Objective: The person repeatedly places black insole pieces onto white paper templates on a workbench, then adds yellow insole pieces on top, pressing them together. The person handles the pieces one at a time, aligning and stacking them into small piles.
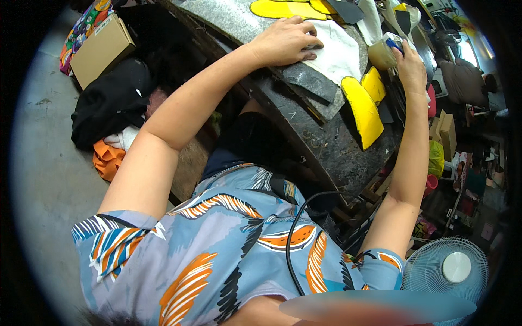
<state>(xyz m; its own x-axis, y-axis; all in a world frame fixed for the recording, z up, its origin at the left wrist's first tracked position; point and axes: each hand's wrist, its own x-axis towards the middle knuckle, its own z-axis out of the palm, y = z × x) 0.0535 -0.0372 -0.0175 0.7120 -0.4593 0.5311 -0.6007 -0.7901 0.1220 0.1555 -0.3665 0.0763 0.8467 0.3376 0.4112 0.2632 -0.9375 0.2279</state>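
My left hand point(291, 42) rests on a white sheet-like piece point(338, 51) with its fingers bent and slightly apart. That piece lies on a grey speckled slab point(217, 16) on the dark workbench. My right hand point(411, 69) is closed at the top of a jar point(382, 54) of yellowish stuff. Something blue shows by its fingertips, too small to make out. Between the hands and nearer to me lie a long yellow piece point(361, 114) and a shorter yellow piece point(373, 85). More yellow pieces point(283, 9) sit at the far edge. A dark grey flat piece point(310, 81) is below my left hand.
The dark workbench point(348, 163) has a near corner close to my body. A black cable point(295, 228) runs across my shirt. At the left are a cardboard box point(102, 51) and a black cloth bundle point(111, 103). A fan point(448, 269) stands at the lower right.
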